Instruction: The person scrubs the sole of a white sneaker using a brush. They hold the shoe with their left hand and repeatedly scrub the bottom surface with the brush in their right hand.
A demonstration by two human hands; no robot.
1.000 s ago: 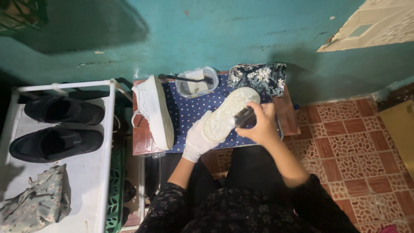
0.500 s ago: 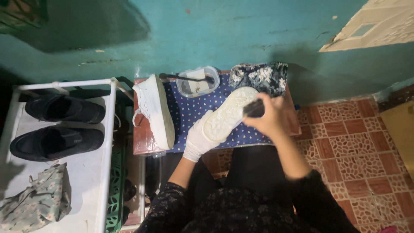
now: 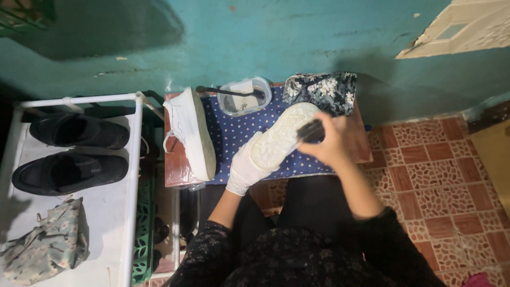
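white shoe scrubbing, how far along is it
In hand: the gloved left hand holds a white shoe sole-up while the right hand works a dark brush on its sole. The other white shoe lies on its side on the dotted cloth, untouched now. Nothing looks clearly finished.

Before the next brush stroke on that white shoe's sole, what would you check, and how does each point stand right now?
1. Left hand, in a white glove, grips the white shoe with its sole up: ok.
2. Right hand holds the dark brush on the sole: ok.
3. Clear container upright, in reach: ok.
4. Second white shoe lies apart on the dotted cloth: ok.
5. Cleaner left in container: cannot tell.
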